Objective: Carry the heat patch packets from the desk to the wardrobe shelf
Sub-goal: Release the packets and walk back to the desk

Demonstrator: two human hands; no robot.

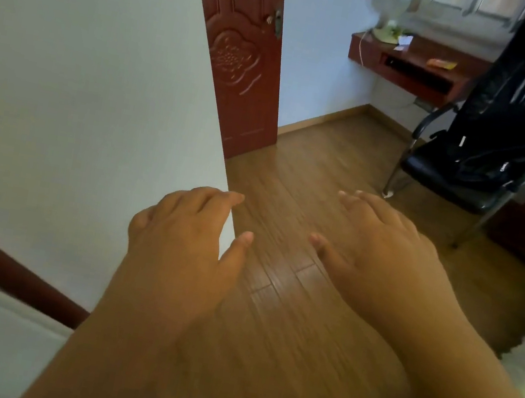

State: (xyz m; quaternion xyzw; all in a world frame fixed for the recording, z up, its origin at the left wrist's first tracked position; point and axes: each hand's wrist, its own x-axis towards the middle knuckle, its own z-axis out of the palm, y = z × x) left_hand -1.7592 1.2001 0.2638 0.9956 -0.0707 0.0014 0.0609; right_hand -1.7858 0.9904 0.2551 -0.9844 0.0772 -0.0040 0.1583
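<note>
Brown wooden floor [309, 179] filled the middle of the view, and both hands were stretched out over it, palms down. The left hand [185, 238] hung in front of the corner of a white wall [85, 65], its fingers loosely spread and slightly bent, holding nothing. The right hand [380, 253] was a little further forward, its fingers relaxed and spread, also holding nothing; the two hands were apart, with bare floor showing between them. Across the room, a dark red worktop [414, 52] stood against the far wall, and an orange heat patch packet [441, 64] lay flat on its top, near the right part that was still in view; whether it was one packet or several stacked could not be told at that distance. A white fan [395, 9] stood on the left end of the worktop, with some small pale items just beside it that were too small to make out. A black chair [482, 145] with metal legs stood in front of the worktop, its tall back hiding the worktop's right end. A dark red carved door [240, 56] stood to the left of the worktop, next to the white wall.
</note>
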